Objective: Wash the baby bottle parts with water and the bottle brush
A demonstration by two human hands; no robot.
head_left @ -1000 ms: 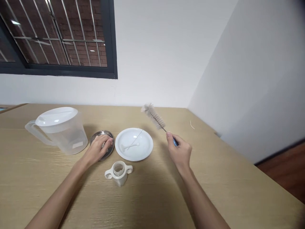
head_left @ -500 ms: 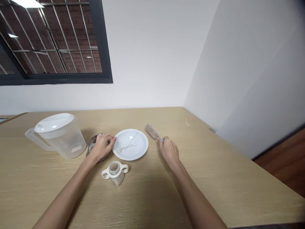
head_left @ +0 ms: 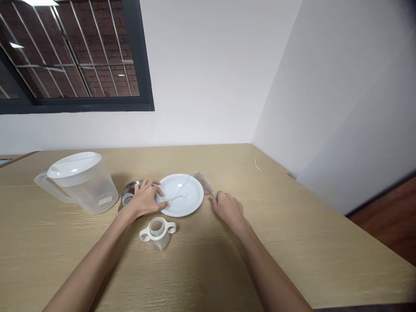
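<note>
My right hand (head_left: 228, 211) is closed round the blue handle of a bottle brush (head_left: 203, 183). The brush's pale, fuzzy head points away to the left, beside the white plate (head_left: 196, 203). Over the plate's left rim reaches my left hand (head_left: 147, 197), its fingers apart. Its thumb is close to a small white spoon-like stick (head_left: 177, 198) lying on the plate; contact cannot be made out. A thin straight rod (head_left: 183, 185) also lies there. Partly hidden behind my left hand is a round metal bowl (head_left: 130, 187) with a small round piece in it.
A clear lidded pitcher (head_left: 94, 186) stands at the left. In front of the plate is a white two-handled cup (head_left: 160, 236). A thin bent white strip (head_left: 257, 165) lies at the back right, near the wall. The table (head_left: 292, 242) ends at the right.
My left hand has moved right from the bowl onto the plate's rim, its fingers spreading. The brush has shifted slightly left and nearer, its head now beside the plate's edge.
</note>
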